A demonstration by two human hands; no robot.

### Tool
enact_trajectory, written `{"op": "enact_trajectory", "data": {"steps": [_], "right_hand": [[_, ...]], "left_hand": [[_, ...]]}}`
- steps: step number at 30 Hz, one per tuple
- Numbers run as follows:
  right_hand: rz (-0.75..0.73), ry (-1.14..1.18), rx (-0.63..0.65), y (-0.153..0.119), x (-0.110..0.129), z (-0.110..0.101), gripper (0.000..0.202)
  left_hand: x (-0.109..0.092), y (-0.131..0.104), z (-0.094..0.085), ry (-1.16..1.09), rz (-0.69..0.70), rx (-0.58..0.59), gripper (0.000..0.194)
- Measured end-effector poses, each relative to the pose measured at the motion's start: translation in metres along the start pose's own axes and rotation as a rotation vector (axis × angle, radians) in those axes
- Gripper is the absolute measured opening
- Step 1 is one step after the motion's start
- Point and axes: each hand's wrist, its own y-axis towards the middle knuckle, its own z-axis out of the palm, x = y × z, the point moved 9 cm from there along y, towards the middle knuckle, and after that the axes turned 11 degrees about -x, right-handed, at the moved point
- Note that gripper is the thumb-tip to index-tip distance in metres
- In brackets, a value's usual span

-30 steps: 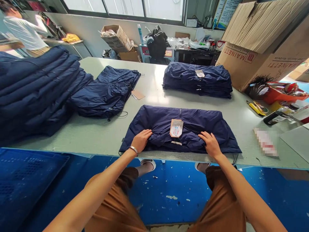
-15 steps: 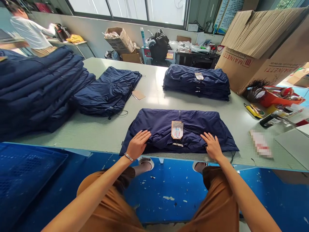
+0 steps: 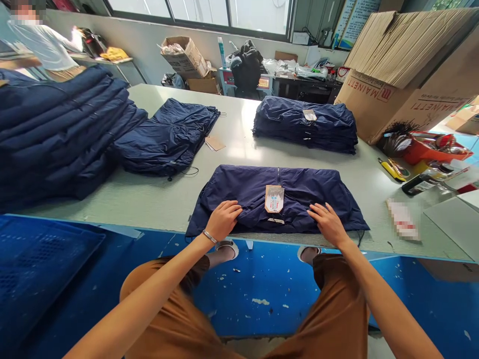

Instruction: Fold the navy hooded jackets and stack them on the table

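Observation:
A folded navy garment (image 3: 254, 187) lies flat at the table's front edge, a paper hang tag (image 3: 274, 199) on its middle. My left hand (image 3: 223, 219) rests on the garment left of the tag, its fingers stretched out and pointing right. On the garment's right part lies my right hand (image 3: 328, 223), fingers somewhat spread. Neither hand grips anything. Behind the garment is a stack of folded navy garments (image 3: 305, 124) with a tag on top. Another navy garment (image 3: 164, 137) lies to the left, beside a tall navy pile (image 3: 60, 134).
Cardboard boxes (image 3: 404, 70) stand at the back right of the table (image 3: 232, 149). In front of them are an orange tray (image 3: 430, 149), a yellow cutter (image 3: 391, 169) and a dark bottle (image 3: 421, 184). A person (image 3: 45, 42) works at the far left.
My left hand has slid a little to the right over the garment. My right hand has shifted slightly left. The garment looks the same.

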Motion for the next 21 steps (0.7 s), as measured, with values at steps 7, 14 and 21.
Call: {"op": "enact_trajectory", "data": {"steps": [7, 14, 21], "right_hand": [[0.083, -0.017, 0.083, -0.021, -0.024, 0.016, 0.059], [0.28, 0.078, -0.087, -0.022, -0.011, -0.004, 0.058], [0.13, 0.167, -0.296, -0.006, 0.068, -0.048, 0.018]], "left_hand": [[-0.014, -0.026, 0.015, -0.057, 0.078, 0.159, 0.045], [-0.016, -0.029, 0.0, -0.134, -0.071, -0.026, 0.055], [-0.073, 0.004, -0.021, -0.213, -0.075, -0.235, 0.027]]}}
